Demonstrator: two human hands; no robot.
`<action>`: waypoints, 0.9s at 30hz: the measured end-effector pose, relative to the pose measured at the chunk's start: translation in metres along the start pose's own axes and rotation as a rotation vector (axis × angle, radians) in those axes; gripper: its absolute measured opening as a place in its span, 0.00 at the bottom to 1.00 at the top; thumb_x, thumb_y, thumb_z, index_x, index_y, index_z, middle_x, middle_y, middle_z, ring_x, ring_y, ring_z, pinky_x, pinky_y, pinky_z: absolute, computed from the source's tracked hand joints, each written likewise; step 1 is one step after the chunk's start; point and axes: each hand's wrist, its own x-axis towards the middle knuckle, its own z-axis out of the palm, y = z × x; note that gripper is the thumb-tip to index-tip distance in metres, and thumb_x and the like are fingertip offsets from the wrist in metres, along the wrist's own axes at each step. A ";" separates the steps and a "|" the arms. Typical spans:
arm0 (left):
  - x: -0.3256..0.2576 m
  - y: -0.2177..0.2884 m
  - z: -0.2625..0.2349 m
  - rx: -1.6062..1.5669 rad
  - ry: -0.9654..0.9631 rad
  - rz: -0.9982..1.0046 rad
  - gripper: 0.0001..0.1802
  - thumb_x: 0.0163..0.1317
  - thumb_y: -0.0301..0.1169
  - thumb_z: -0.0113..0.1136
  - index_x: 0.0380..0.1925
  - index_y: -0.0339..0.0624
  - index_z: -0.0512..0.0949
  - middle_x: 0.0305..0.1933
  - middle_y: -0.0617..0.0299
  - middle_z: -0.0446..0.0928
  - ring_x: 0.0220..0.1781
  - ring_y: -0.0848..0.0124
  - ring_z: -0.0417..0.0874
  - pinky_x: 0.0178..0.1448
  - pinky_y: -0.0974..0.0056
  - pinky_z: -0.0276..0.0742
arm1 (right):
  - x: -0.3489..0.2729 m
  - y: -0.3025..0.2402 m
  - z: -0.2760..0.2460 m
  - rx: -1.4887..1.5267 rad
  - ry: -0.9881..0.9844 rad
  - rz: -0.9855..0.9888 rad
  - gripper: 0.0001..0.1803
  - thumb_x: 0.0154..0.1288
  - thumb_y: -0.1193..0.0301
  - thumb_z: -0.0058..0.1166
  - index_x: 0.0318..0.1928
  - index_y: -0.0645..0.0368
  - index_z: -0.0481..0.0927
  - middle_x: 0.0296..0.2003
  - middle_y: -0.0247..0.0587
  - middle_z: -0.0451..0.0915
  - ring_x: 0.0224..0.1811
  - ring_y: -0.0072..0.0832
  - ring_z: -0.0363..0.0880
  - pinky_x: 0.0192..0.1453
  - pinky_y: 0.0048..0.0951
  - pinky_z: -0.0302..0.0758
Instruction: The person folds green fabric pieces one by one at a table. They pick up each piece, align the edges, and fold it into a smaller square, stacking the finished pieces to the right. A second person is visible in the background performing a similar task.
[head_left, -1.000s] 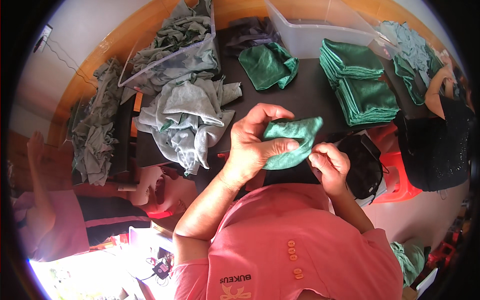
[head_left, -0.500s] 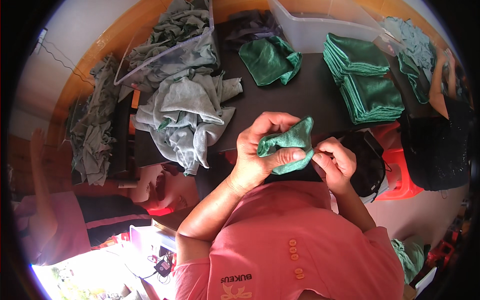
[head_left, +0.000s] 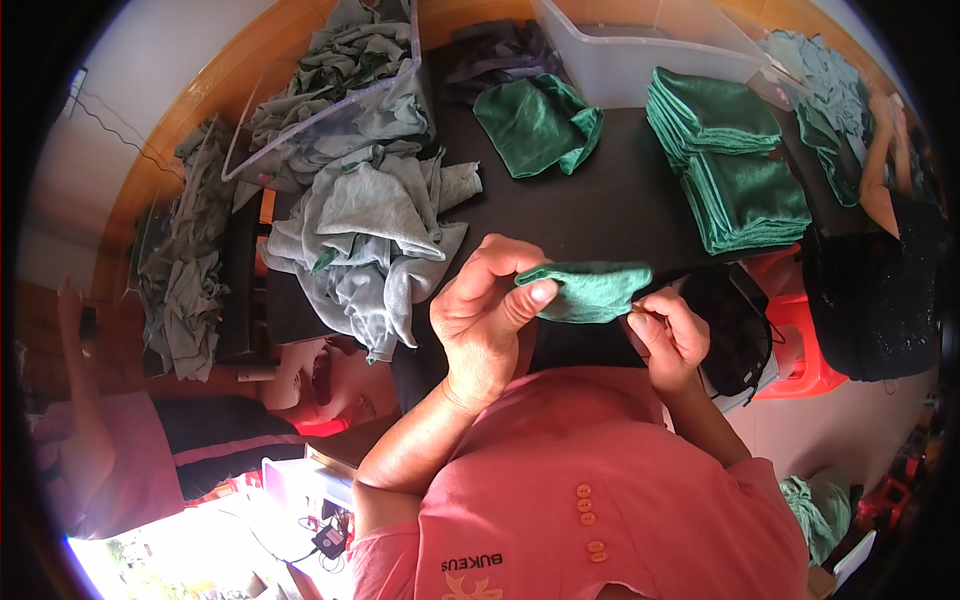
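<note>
The left hand [head_left: 485, 325] and the right hand [head_left: 668, 335] are both pinching a small green cloth [head_left: 588, 290], holding it up over the black table [head_left: 600, 205]. A pile of grey cloths [head_left: 375, 240] is lying at ten o'clock, and a neat green stack [head_left: 735, 165] is sitting at one o'clock.

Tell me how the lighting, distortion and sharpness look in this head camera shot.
Head view: strong fisheye, the table edge bending toward a black rim; the lower left corner is blown out white; both hands, left hand and right hand, and the folded green cloth between them are evenly lit and fairly sharp; the outer parts are softer.
</note>
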 end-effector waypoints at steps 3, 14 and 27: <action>0.000 -0.009 -0.008 0.095 0.046 0.093 0.09 0.57 0.18 0.65 0.37 0.33 0.78 0.38 0.62 0.75 0.37 0.75 0.72 0.47 0.70 0.69 | -0.011 0.008 0.000 0.299 0.122 0.283 0.05 0.62 0.78 0.58 0.35 0.67 0.77 0.25 0.35 0.77 0.24 0.16 0.69 0.28 0.18 0.64; 0.006 -0.011 -0.015 0.056 0.011 -0.160 0.10 0.53 0.16 0.68 0.32 0.37 0.76 0.35 0.64 0.77 0.37 0.77 0.75 0.44 0.71 0.73 | -0.008 0.002 0.003 0.738 0.001 0.591 0.08 0.63 0.72 0.59 0.31 0.66 0.78 0.18 0.31 0.69 0.18 0.15 0.62 0.24 0.22 0.65; 0.030 0.028 0.001 0.811 -0.377 0.366 0.21 0.45 0.26 0.73 0.42 0.37 0.79 0.41 0.54 0.76 0.43 0.60 0.77 0.47 0.57 0.72 | -0.013 -0.008 -0.002 0.441 -0.086 0.560 0.06 0.63 0.75 0.60 0.31 0.65 0.78 0.20 0.29 0.75 0.21 0.12 0.69 0.26 0.17 0.63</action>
